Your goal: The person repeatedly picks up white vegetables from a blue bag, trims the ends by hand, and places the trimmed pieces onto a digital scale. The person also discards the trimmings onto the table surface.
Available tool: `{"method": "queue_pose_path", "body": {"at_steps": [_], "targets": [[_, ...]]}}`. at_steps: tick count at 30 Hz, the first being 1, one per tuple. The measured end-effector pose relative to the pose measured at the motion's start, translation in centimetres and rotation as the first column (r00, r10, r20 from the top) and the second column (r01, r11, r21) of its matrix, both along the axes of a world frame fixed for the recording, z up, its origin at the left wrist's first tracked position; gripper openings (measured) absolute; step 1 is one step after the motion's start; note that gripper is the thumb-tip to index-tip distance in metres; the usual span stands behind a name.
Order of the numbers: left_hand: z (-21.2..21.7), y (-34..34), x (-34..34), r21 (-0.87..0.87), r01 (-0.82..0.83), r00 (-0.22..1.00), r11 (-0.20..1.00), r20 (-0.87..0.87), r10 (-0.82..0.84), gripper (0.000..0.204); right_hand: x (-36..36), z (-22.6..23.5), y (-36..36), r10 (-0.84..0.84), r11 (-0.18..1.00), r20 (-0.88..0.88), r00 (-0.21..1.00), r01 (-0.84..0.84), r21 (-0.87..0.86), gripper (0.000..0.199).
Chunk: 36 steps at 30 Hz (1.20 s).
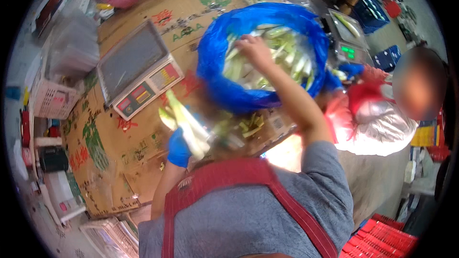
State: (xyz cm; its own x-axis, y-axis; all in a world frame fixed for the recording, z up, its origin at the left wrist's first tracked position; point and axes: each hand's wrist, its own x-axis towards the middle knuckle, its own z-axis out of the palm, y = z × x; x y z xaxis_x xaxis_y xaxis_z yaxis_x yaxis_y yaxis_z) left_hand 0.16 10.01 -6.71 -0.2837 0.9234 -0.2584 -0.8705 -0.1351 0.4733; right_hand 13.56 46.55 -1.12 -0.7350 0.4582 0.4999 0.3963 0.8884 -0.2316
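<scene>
My left hand (pixel 179 147), in a blue glove, is closed around several pale green-and-white shoots (pixel 186 123) that look like water bamboo; they slant up above the cardboard. My bare right hand (pixel 253 49) reaches over the far left part of a round container lined with a blue plastic bag (pixel 216 83). Its fingers are curled down, and what they grip, if anything, is hidden. Many more peeled shoots (pixel 290 57) lie heaped inside the bag, pointing various ways.
A scale (pixel 135 62) stands left of the bag on the cardboard-covered table (pixel 110 157). Green scraps (pixel 252 125) lie near its front edge. At right is a co-worker in red sleeves and blue gloves (pixel 351 70), near another scale (pixel 351 43). Other people work across the table.
</scene>
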Motion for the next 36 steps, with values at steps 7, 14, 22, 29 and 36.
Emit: {"method": "queue_pose_path", "body": {"at_steps": [7, 14, 22, 29, 36], "targets": [[0.5, -0.1, -0.8, -0.055, -0.089, 0.995, 0.995, 0.033, 0.090, 0.046, 1.8, 9.4, -5.6, -0.002, 0.997, -0.196, 0.981, 0.018, 0.081, 0.024], [1.8, 1.1, 0.2, -0.087, -0.074, 0.997, 0.993, 0.027, 0.077, 0.050, 7.9, 9.7, -6.9, -0.230, 0.929, 0.295, 0.927, 0.299, -0.216, 0.029], [1.4, 0.6, 1.2, -0.233, 0.121, 0.991, 0.965, -0.025, -0.130, 0.066, 3.3, 6.2, -20.2, 0.155, 0.564, -0.100, 0.983, -0.171, -0.808, 0.046], [-0.4, -1.1, 1.1, -0.177, 0.173, 0.946, 0.969, -0.244, -0.213, 0.081, 2.3, 3.1, -25.2, 0.357, 0.801, 0.140, 0.924, -0.225, -0.555, 0.053], [1.6, -2.6, 0.3, -0.192, 0.046, 0.928, 0.980, -0.356, -0.113, 0.081, 0.8, 1.6, -26.7, 0.267, 0.477, -0.141, 0.953, -0.258, -0.840, 0.058]]}}
